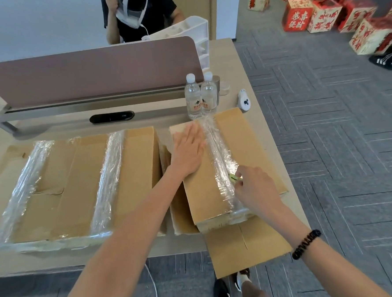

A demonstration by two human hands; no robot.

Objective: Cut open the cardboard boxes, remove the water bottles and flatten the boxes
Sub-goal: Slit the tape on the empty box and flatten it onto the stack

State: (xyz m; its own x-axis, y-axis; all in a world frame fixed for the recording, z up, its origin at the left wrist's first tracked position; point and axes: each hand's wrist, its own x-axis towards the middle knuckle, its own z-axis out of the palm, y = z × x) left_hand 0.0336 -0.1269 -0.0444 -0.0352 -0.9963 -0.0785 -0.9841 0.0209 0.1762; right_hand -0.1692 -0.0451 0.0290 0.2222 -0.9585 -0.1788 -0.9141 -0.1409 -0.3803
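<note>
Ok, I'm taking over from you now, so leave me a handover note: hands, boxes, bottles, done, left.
Left hand presses flat on the right cardboard box.
Right hand pinches a yellow-green cutter at its taped seam.
Two water bottles stand on the desk behind it.
Left cardboard box looks flattened, tape still on.
Left to do: finish this cut, empty and flatten the box.

A light wood counter point(231, 61) is spread beneath the left hand point(187, 149) and the right hand point(254, 186). Beyond the left hand, a mauve divider panel point(89, 72) is mounted across it, backed by a pale wall point(33, 22). Right of the right hand, grey patterned carpet point(339, 139) is laid, with red gift boxes point(320, 14) clustered far beyond.
</note>
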